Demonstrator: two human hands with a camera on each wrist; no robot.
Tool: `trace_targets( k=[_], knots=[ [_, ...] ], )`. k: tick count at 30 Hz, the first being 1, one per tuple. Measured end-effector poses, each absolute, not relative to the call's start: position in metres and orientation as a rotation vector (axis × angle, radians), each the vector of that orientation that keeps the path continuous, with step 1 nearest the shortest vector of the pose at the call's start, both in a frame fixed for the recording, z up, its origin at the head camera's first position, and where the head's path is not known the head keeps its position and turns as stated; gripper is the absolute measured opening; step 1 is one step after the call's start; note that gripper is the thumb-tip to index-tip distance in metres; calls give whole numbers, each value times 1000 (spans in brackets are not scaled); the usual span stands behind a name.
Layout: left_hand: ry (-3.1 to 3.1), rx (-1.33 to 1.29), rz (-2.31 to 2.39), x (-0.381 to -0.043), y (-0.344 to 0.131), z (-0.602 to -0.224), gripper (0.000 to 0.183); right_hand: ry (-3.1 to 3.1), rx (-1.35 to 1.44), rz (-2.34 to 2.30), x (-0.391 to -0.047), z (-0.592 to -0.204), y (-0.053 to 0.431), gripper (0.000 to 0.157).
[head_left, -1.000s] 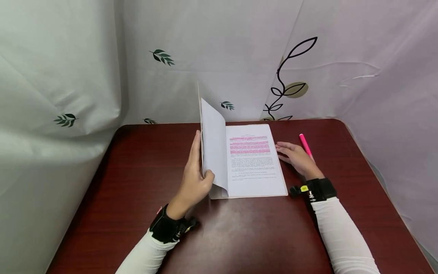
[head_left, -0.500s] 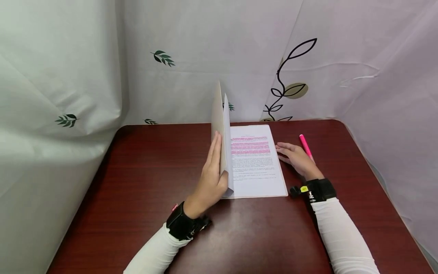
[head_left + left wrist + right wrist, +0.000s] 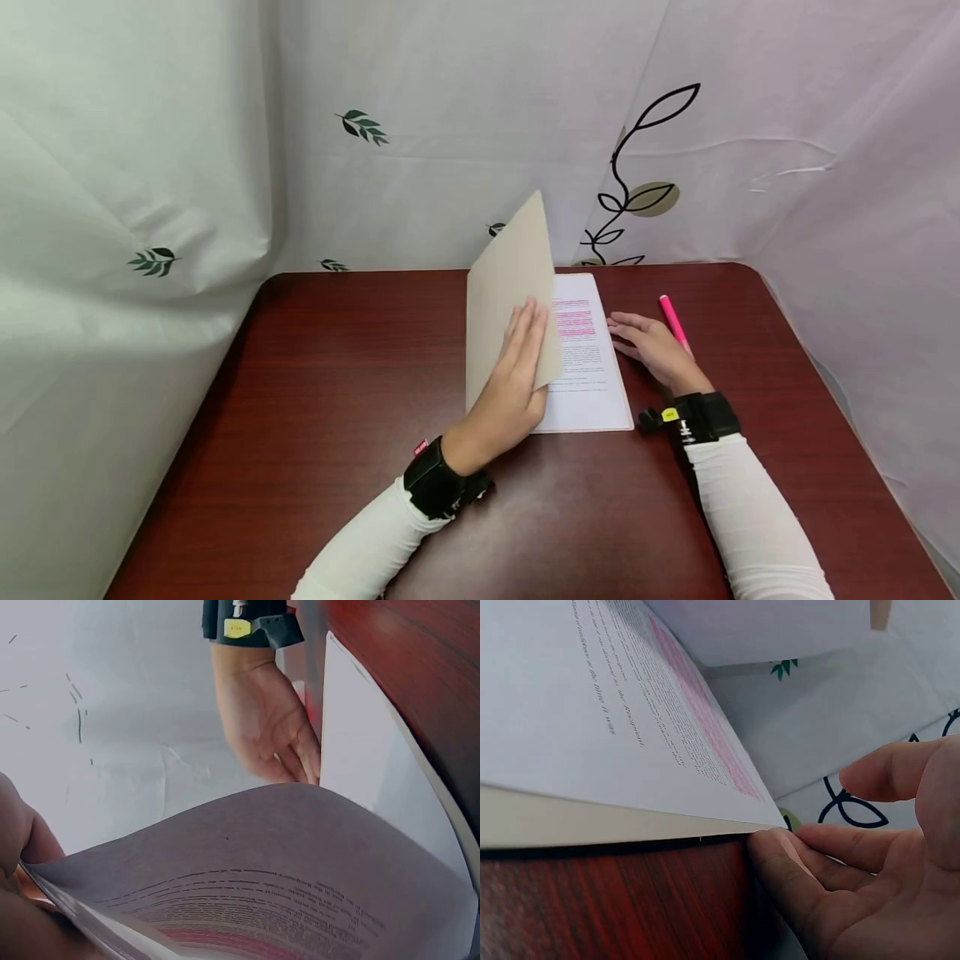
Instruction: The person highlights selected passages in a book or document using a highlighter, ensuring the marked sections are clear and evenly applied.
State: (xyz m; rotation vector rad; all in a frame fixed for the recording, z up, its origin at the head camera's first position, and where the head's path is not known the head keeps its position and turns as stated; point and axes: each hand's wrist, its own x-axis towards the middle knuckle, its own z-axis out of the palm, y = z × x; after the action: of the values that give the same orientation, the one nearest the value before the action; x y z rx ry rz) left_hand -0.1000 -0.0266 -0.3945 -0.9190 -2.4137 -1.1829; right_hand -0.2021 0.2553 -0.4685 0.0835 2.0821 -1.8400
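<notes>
A cream paper folder (image 3: 510, 279) with printed sheets stands half closed on the table, its left cover raised and leaning right. My left hand (image 3: 501, 407) grips this cover near its front corner, fingers flat on the outside and thumb on the inner side. In the left wrist view, a curved printed sheet (image 3: 277, 832) is pinched along with it. Pink-highlighted lines show on the lower page (image 3: 588, 367), partly hidden by the cover. My right hand (image 3: 658, 354) lies at the folder's right edge; in the right wrist view its fingertips (image 3: 769, 844) touch that edge, fingers relaxed.
A pink highlighter (image 3: 673, 321) lies just beyond my right hand. The dark red wooden table (image 3: 352, 375) has its far edge near a pale curtain (image 3: 420, 67) with leaf prints, which also surrounds both sides.
My left hand has moved right, swinging the folder's cover and sheet from upright on the left to leaning over the lower page. The right hand has stayed in place.
</notes>
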Motion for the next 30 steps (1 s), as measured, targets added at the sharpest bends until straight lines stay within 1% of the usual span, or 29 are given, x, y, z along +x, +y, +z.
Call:
trace_targets(
  k=[10,22,30],
  knots=[
    [-2616,-988,-863,-102,3,-408,81,2072,54,-1867,-202,-467,256,55],
    [-2743,-1050,-360,-102,33,-431,71,2108,20,-1829,-202,-466,258,56],
    [-2752,-1086,-143,-101,45,-447,63,2097,28,-1835,-200,-466,258,56]
  ],
)
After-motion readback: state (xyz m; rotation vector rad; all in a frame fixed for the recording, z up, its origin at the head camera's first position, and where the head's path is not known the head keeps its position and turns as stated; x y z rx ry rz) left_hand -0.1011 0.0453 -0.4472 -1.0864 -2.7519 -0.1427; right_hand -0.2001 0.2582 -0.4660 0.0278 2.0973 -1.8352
